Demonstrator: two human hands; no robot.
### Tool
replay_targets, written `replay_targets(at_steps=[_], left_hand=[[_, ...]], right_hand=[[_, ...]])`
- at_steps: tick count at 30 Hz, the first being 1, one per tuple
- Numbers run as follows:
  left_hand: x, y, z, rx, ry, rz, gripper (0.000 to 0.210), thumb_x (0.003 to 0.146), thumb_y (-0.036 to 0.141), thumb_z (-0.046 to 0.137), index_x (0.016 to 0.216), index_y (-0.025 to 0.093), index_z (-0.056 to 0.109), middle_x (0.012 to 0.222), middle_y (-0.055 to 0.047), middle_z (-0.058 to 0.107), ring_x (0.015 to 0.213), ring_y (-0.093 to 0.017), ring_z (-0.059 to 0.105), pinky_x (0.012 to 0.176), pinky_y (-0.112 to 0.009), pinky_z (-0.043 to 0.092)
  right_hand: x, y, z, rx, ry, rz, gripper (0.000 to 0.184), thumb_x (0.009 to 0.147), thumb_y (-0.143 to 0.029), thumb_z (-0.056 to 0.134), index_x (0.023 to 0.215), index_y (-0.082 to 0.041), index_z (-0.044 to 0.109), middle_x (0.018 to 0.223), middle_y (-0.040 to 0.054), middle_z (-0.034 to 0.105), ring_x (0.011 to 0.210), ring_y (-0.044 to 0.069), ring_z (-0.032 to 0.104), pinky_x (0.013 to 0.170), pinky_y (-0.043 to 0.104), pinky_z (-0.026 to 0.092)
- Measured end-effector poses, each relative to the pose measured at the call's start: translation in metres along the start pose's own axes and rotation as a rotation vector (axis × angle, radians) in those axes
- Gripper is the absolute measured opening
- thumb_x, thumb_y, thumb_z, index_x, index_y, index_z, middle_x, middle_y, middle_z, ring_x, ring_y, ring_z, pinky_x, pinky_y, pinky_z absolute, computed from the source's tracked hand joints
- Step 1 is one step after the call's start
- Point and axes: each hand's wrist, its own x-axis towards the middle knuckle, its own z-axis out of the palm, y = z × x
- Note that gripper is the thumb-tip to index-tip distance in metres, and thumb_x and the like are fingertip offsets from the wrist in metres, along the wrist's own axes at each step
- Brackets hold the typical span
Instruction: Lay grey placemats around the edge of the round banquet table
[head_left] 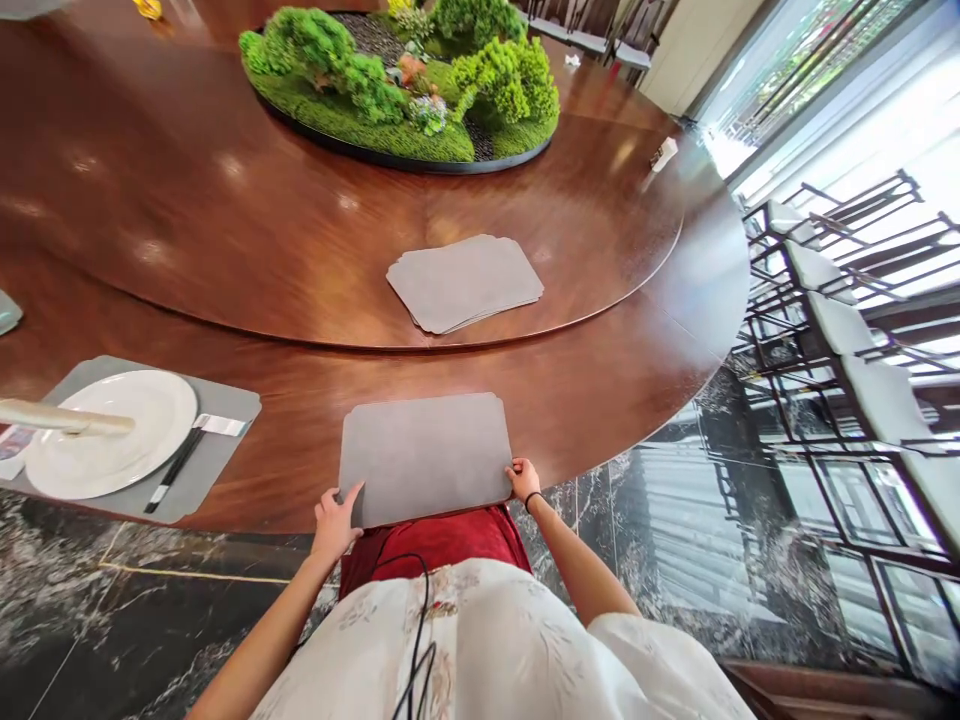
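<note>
A grey placemat [427, 450] with notched corners lies flat at the table's near edge, right in front of me. My left hand [336, 522] is at its lower left corner, fingers spread, with one finger reaching over the mat. At the lower right edge, my right hand [523, 480] pinches the placemat between thumb and fingers. Farther in, on the raised round centre of the table, rests a loose stack of matching grey placemats [466, 284].
To the left, another grey placemat [225, 400] bears a white plate [169, 440] with a pale rolled item [97, 422] across it, and dark-handled cutlery [180, 465]. A mossy miniature garden [405, 140] stands mid-table. White-seated chairs [832, 320] line the right side.
</note>
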Motion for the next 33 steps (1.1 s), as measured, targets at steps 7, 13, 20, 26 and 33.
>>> replay_targets(at_steps=[7,13,20,26,33], left_hand=[[-0.003,-0.014,-0.003,0.04,-0.028,0.026,0.079,0.066,0.032,0.068,0.14,0.035,0.038,0.134,-0.012,0.026,0.112,-0.033,0.044,0.088,-0.045,0.045],[-0.003,-0.021,0.005,-0.084,0.029,0.054,0.074,0.062,0.027,0.07,0.132,0.028,0.048,0.133,-0.01,0.03,0.109,-0.027,0.046,0.101,-0.042,0.04],[0.001,-0.028,-0.003,-0.278,0.066,0.093,0.051,0.058,0.029,0.07,0.108,0.022,0.059,0.124,-0.009,0.043,0.103,-0.024,0.052,0.096,-0.036,0.042],[0.016,0.001,-0.036,-0.298,0.051,-0.021,0.039,0.081,0.057,0.04,0.061,0.025,0.029,0.055,0.004,0.038,0.052,-0.016,0.04,0.058,-0.027,0.035],[0.019,0.065,-0.028,-0.383,0.015,-0.079,0.045,0.075,0.06,0.034,0.057,0.021,0.019,0.051,0.004,0.018,0.049,-0.015,0.02,0.054,-0.028,0.026]], right_hand=[[0.004,-0.011,-0.003,-0.072,-0.048,0.097,0.016,0.084,-0.031,0.055,0.085,-0.018,0.065,0.086,0.003,0.071,0.078,0.014,0.064,0.071,0.023,0.046],[0.001,-0.016,-0.009,-0.182,-0.092,0.075,0.017,0.087,-0.029,0.05,0.086,-0.018,0.064,0.087,0.0048,0.07,0.082,0.015,0.064,0.074,0.024,0.046],[0.029,-0.082,-0.034,-0.429,-0.056,-0.049,0.04,0.075,-0.027,0.066,0.111,-0.013,0.055,0.121,0.0189,0.054,0.11,0.029,0.054,0.085,0.037,0.045],[0.11,-0.225,-0.054,-0.425,0.019,-0.482,0.041,0.085,-0.034,0.054,0.12,-0.015,0.046,0.126,0.0156,0.048,0.119,0.028,0.04,0.096,0.041,0.04],[0.187,-0.343,-0.004,-0.523,0.032,-0.879,0.073,0.079,-0.042,0.066,0.136,-0.011,0.033,0.153,0.0202,0.022,0.143,0.034,0.005,0.11,0.052,0.021]])
